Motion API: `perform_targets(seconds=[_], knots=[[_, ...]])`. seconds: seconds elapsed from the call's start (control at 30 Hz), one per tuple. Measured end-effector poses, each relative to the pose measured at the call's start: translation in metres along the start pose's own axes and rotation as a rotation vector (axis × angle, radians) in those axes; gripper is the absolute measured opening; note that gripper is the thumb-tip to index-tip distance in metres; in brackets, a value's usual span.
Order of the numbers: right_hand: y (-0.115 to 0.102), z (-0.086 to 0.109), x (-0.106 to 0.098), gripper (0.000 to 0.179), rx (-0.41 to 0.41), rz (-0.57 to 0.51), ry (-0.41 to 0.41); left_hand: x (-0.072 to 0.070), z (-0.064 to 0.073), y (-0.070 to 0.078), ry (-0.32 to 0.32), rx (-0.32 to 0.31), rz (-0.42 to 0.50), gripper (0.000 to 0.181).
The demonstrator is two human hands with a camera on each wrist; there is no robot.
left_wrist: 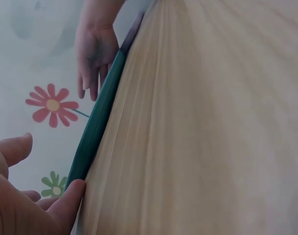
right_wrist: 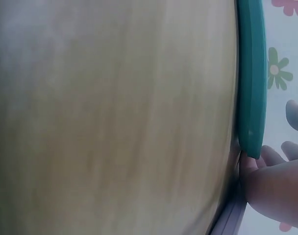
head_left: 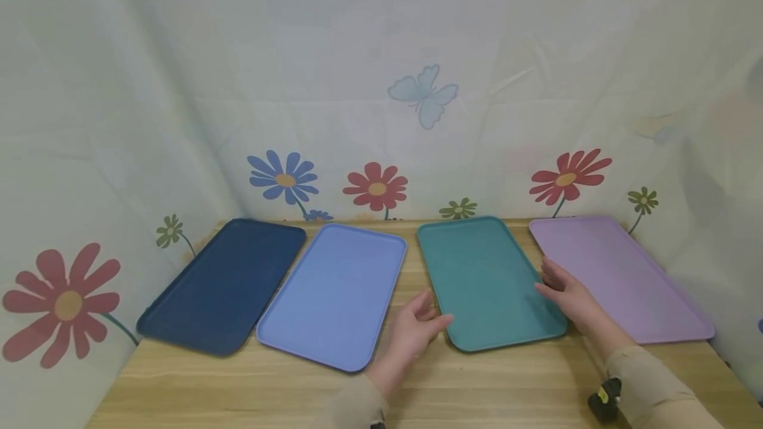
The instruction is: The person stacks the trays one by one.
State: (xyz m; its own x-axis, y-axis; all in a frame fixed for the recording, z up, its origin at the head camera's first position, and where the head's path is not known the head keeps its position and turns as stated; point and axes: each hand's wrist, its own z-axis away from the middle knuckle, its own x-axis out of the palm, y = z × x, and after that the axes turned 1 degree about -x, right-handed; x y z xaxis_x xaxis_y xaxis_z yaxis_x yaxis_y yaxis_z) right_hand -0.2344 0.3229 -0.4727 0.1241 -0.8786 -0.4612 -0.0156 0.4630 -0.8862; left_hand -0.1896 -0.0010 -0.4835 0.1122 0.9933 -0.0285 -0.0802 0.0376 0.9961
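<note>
A teal green tray (head_left: 485, 283) lies flat on the table between my two hands. At its near left edge is my left hand (head_left: 411, 333), with thumb and fingers apart; in the left wrist view its fingers (left_wrist: 68, 205) come right up to the tray's rim. Over the opposite side reaches my right hand (head_left: 569, 293), loosely bent, its thumb above the tray. In the right wrist view its fingers (right_wrist: 269, 181) sit beside the tray's corner, low against the table. Neither hand has closed around the rim.
A lilac tray (head_left: 620, 277) is on the right, close beside the right hand. Left of the left hand lie a periwinkle blue tray (head_left: 336, 293) and a navy tray (head_left: 226, 283). Behind the wooden table (head_left: 238, 382) hangs a flower-printed cloth (head_left: 334, 51).
</note>
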Motion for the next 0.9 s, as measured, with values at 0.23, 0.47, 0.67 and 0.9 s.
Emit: perform_targets(seconds=[0.23, 0.47, 0.67, 0.9], knots=[[0.002, 0.000, 0.000, 0.074, -0.011, 0.028, -0.005, 0.002, -0.005, 0.000, 0.029, -0.025, -0.012, 0.073], [0.002, 0.001, 0.002, 0.069, 0.019, 0.004, -0.008, 0.004, -0.008, -0.004, 0.028, 0.005, -0.034, 0.064], [-0.002, 0.003, 0.006, 0.065, 0.052, -0.033, -0.004, 0.001, -0.009, -0.005, 0.017, 0.000, -0.044, 0.059], [-0.004, 0.009, 0.008, 0.064, 0.052, -0.031, 0.001, -0.006, -0.006, -0.005, 0.032, 0.001, -0.046, 0.057]])
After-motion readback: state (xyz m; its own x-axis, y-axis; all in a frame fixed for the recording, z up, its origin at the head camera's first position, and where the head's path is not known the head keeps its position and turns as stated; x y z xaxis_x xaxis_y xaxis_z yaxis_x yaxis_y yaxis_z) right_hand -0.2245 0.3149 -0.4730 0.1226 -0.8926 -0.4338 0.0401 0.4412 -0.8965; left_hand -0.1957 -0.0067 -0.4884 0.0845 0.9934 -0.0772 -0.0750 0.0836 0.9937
